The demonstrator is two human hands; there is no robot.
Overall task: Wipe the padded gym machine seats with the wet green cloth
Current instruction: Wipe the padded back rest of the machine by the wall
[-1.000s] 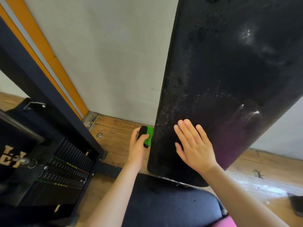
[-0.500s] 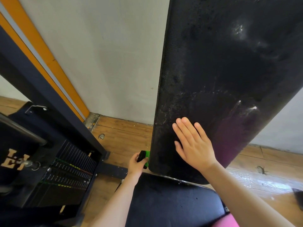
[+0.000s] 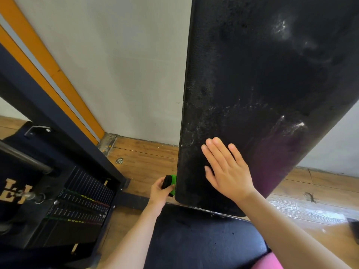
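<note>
A tall black padded back rest [image 3: 262, 78] stands upright, streaked with wet marks. Below it lies the black padded seat [image 3: 204, 241]. My left hand [image 3: 160, 193] grips the green cloth [image 3: 172, 181] against the pad's lower left edge; most of the cloth is hidden behind the pad and my fingers. My right hand [image 3: 227, 169] lies flat with straight fingers on the lower front of the back rest.
A black weight stack [image 3: 77, 212] with coloured labels and a dark frame post [image 3: 58, 121] stand at the left. A white wall [image 3: 126, 65] with an orange strip is behind. Wooden floor [image 3: 143, 162] shows around the machine.
My left hand has slid the green cloth down the pad's left edge to near its bottom corner. My right hand has stayed flat on the pad.
</note>
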